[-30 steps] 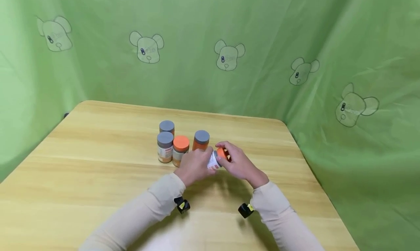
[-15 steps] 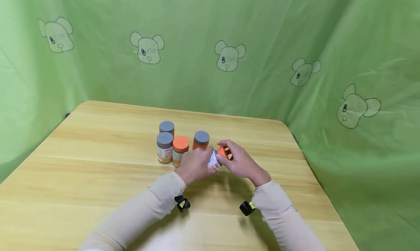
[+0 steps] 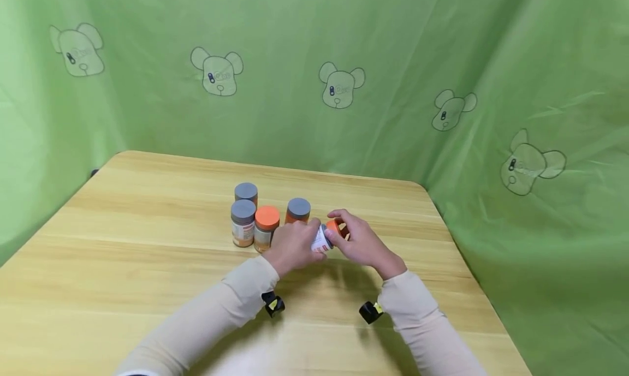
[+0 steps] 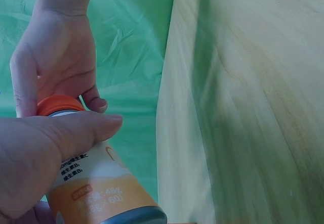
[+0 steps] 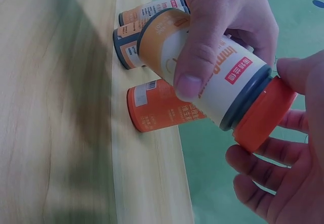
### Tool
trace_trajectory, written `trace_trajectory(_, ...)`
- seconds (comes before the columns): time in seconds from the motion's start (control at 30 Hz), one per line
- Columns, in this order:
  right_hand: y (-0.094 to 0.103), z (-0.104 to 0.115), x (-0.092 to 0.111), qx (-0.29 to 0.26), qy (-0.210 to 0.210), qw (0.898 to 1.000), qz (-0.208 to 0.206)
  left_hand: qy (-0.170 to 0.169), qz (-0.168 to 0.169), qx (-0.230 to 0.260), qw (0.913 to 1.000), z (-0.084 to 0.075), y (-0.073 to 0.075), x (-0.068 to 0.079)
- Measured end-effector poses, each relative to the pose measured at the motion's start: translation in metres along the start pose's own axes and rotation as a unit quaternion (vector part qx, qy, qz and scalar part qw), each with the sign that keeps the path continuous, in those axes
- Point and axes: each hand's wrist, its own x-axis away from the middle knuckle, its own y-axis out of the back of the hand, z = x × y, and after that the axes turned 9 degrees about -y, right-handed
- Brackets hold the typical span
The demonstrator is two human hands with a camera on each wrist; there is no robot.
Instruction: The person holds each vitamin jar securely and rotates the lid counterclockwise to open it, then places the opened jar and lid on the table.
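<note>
A supplement bottle [image 5: 235, 82] with a white-and-orange label is held tilted above the table, its orange lid [image 5: 266, 114] at the neck end against a dark grey collar. My left hand [image 3: 295, 244] grips the bottle's body, thumb laid across the label in both wrist views. At the other end, my right hand [image 3: 361, 239] pinches the lid between thumb and fingers. Close behind the left hand stands an orange bottle with a grey lid [image 3: 298, 208], partly hidden by that hand in the head view.
Left of the hands stand an orange-lidded bottle [image 3: 267, 220], a grey-lidded bottle [image 3: 243, 223] and another grey-lidded one [image 3: 245, 191] behind it. A green curtain [image 3: 280, 119] with mouse-like drawings hangs around the wooden table [image 3: 147, 228].
The right hand has shifted slightly at the lid, a little up and right in the head view. The left hand keeps its grip on the bottle. The head view has moved slightly.
</note>
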Motion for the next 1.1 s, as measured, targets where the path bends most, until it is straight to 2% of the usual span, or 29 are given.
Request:
trace_trajectory(0.3,0.0019,-0.0045,-0.0008,-0.008,0.014,1.0,0.002,-0.003,-0.001,-0.013,0.9999,0.0025,0.0001,-0.0003)
trace_trajectory(0.57,-0.0023,-0.0023,-0.0048,-0.009,-0.016,1.0,0.001,-0.005,0.002,-0.003,1.0,0.0043,0.0001,-0.0013)
trace_trajectory(0.97,-0.0022,-0.0021,-0.0064,-0.04,-0.005,0.999,0.01,0.006,0.01,-0.016,0.9998,0.0061,0.0006,-0.0023)
trace_trajectory(1.1,-0.0004,-0.0021,-0.0063,-0.031,-0.013,0.999,0.015,0.007,0.01,-0.017,0.9998,0.0063,0.0003,-0.0026)
